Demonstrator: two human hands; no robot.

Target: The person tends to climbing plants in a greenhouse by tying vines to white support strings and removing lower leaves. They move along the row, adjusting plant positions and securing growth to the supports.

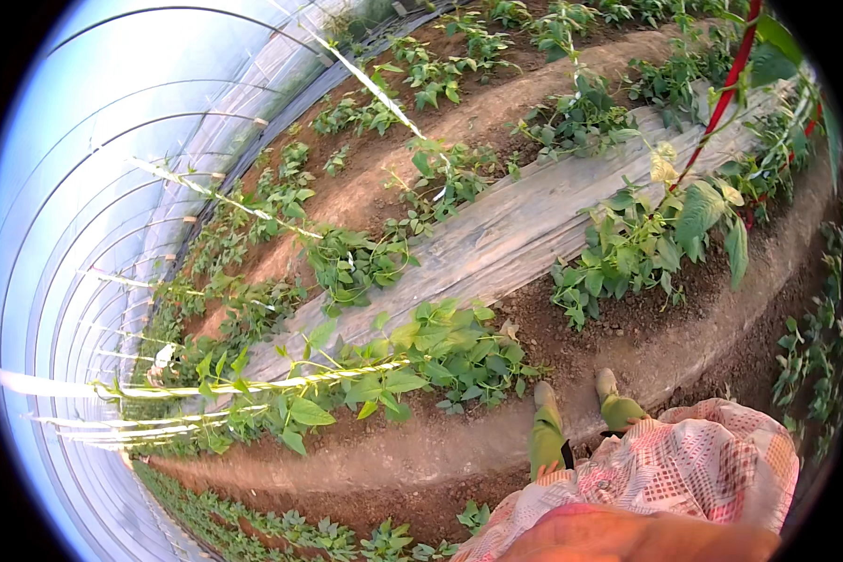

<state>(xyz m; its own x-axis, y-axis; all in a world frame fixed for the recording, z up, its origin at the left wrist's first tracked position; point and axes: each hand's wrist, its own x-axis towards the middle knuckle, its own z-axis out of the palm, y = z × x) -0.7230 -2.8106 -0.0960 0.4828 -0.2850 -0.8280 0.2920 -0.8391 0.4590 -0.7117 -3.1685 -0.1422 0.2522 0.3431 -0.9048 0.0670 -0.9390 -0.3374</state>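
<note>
Only the fingertips of my left hand (549, 469) show, beside the green trouser leg, below a patterned sleeve. My right hand (634, 422) is likewise mostly hidden by the patterned cloth, its fingers near the other trouser leg. Dark bits show next to both hands; whether either hand holds something cannot be made out. My shoes (544, 395) stand on the bare soil path (456, 449). Ahead of them grows a leafy bean-like plant (464, 351), with another bushy plant (618, 260) to its right.
White twisted strings (267, 383) with climbing vines slant up from the plants. A red ribbon (727, 95) rises at the right. Beyond the near row lies a wrinkled grey sheet strip (520, 225). Curved hoops carry the plastic greenhouse cover (133, 63). Low plants (309, 530) line the lower left.
</note>
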